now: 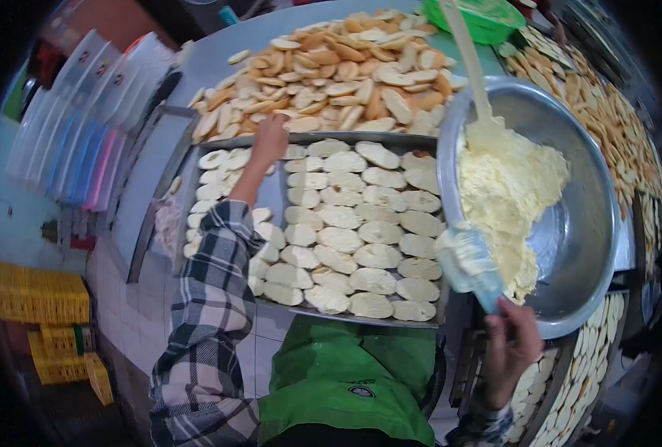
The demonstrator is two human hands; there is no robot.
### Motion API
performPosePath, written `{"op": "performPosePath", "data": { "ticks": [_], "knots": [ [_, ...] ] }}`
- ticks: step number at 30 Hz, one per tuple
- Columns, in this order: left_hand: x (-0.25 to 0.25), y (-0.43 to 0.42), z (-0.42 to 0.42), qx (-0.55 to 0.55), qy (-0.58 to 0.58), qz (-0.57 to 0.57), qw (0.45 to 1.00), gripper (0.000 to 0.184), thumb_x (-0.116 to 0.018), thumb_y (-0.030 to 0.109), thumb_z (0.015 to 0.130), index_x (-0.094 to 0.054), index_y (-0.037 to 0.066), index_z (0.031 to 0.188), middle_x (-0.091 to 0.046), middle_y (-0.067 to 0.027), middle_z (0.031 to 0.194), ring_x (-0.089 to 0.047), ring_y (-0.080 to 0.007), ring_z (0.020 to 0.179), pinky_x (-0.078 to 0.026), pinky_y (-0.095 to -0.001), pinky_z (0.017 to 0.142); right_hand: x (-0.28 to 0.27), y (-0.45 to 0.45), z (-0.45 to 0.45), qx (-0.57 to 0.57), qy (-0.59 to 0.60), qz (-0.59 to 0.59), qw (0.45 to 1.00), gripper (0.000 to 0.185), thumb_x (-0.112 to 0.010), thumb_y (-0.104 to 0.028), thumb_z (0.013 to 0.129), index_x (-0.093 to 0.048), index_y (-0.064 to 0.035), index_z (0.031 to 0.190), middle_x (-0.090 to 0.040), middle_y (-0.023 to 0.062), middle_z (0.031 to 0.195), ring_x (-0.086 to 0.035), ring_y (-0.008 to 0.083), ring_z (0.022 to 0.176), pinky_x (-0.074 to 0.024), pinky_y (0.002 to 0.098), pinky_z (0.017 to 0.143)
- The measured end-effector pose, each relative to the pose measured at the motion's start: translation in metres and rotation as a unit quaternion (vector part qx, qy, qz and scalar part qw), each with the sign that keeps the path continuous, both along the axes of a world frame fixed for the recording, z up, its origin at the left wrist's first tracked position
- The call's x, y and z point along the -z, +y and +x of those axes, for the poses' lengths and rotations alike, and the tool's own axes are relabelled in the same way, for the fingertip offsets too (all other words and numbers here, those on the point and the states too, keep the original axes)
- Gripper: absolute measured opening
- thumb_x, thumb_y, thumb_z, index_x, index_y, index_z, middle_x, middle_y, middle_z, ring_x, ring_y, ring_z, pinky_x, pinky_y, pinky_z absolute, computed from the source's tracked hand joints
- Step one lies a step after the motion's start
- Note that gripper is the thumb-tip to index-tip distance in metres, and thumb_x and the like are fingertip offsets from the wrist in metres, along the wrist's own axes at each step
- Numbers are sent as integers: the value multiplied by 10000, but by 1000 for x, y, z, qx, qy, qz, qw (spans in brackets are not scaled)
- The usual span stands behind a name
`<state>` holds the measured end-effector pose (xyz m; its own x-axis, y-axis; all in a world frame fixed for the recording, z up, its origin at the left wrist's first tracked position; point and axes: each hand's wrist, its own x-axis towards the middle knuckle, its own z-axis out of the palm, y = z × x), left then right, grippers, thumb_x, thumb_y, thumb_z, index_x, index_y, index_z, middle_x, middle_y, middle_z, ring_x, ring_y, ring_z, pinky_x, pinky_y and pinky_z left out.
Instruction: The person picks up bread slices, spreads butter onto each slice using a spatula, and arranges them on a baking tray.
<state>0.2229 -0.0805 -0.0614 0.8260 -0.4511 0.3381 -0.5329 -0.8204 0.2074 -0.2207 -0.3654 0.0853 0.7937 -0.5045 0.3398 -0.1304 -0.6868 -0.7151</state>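
Observation:
My right hand (513,350) grips a light-blue spatula (487,287) whose broad blade is smeared with pale cream. The blade is at the left rim of a large metal bowl (577,253), which holds a mass of pale yellow cream (506,179). My left hand (273,140) reaches across a metal baking tray (346,319) to the near edge of a heap of sliced bread (338,67). Its fingers are bent together at the slices; whatever they hold is hidden. Oval bread slices (338,238) lie in rows in the tray, many with a pale coated top.
A long cream-coated spatula (471,59) leans in the bowl. More bread slices (569,97) are heaped at the right, with filled trays (569,387) below. Stacked plastic tubs (77,141) stand left, above yellow crates (40,298). A green basin (487,18) is at the back.

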Motion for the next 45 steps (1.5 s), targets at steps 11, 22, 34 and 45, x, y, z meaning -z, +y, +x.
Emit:
{"op": "performPosePath", "data": {
  "ticks": [11,22,34,45],
  "knots": [
    [-16,-32,42,116,44,167,978,329,-721,26,534,-581,107,820,-542,-65,946,-476,-273,971,-383,-380,840,-17,-124,31,-14,284,-209,936,82,-616,-115,713,-625,-37,738,-571,103,676,-563,296,606,-437,365,557],
    [-26,-37,34,24,79,194,977,429,-690,2,578,-541,156,950,-535,-29,931,-475,-254,954,-384,-425,784,22,-148,92,-140,405,-5,904,191,-628,-221,739,-658,-40,686,-595,156,637,-601,305,628,-475,373,604],
    [-26,-37,30,-19,56,123,991,326,-679,97,690,-524,81,977,-563,-62,845,-534,-238,862,-398,-415,793,33,-115,67,-138,383,-38,912,272,-571,-240,810,-647,1,709,-575,187,603,-594,317,579,-459,395,591],
    [-96,17,-107,-42,282,-577,765,385,-412,152,917,-319,-17,1249,-453,-141,1206,-519,-205,1029,-447,-327,885,43,-130,59,-105,436,-72,891,268,-621,-264,745,-649,-2,692,-580,196,625,-587,348,623,-462,423,597]
  ]
}}
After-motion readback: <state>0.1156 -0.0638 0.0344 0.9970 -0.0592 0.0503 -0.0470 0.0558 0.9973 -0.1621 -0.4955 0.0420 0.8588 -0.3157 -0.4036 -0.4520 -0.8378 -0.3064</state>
